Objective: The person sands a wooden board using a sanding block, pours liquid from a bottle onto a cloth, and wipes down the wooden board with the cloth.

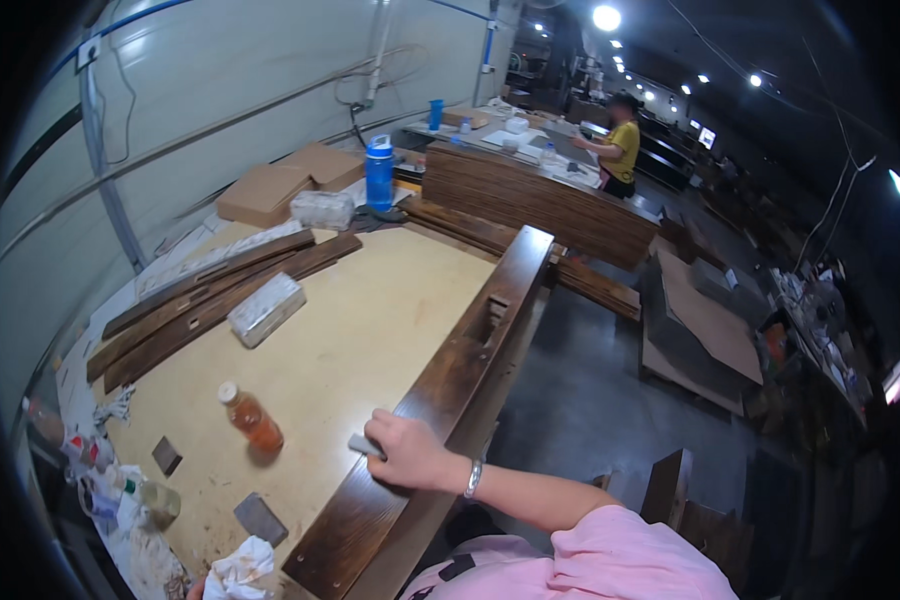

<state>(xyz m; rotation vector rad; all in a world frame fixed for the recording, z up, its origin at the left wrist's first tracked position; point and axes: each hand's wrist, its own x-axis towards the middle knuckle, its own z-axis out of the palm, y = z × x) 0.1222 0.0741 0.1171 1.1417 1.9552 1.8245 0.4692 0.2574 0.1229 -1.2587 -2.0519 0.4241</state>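
Fingers of the right hand (pixel 410 452) clench a small grey pad (pixel 362 445), seemingly abrasive, against the dark-stained mortised beam (pixel 448 378), which runs from 7 to 1 o'clock. Near 7 o'clock, the left hand (pixel 198 590) barely shows beside a white rag (pixel 242 568); its grip I cannot tell. Staining and slot-cutting look done; rubbing seems underway, with any remaining stretch impossible to judge.

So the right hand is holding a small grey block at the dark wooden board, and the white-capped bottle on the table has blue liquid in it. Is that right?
Not quite: the head view shows that the liquid in the white-capped bottle is orange, not blue. The right hand is indeed holding a small grey block at the dark wooden board.
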